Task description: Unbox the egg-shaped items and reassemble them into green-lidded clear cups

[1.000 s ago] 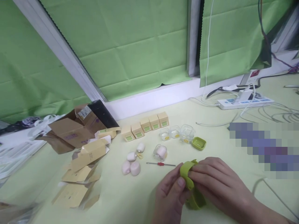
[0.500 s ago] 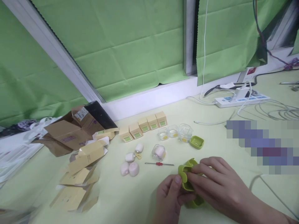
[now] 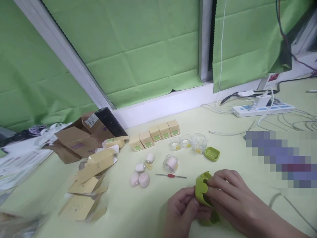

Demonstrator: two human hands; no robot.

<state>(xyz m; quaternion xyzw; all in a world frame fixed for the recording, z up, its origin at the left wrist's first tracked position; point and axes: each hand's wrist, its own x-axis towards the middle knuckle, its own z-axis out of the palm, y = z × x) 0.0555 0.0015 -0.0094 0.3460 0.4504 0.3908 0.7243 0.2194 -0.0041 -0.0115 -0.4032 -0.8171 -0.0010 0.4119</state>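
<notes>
Both hands hold a green plastic piece [image 3: 201, 189] with a scalloped edge near the bottom of the view. My left hand [image 3: 182, 208] grips its left side between thumb and fingers. The fingers of my right hand [image 3: 230, 195] reach into and around its right side. Below it, partly hidden, is another green part [image 3: 210, 219]. A small green tray [image 3: 212, 154] lies beyond the hands, beside clear containers [image 3: 199, 143]. Left of the hands lie a double-ended screwdriver [image 3: 171, 176] and a clear case [image 3: 170, 163] with a pinkish item inside.
Several small yellow boxes [image 3: 163, 131] stand in a row at the back. White and pink rounded pieces [image 3: 144, 180] sit left of the screwdriver. Opened cartons [image 3: 95, 165] and a brown box [image 3: 81, 138] lie further left. A power strip [image 3: 264, 109] with cables is at back right.
The green piece has been turned in the hands, so its scalloped side shows more. My left thumb has moved lower on it. The whole view has shifted slightly.
</notes>
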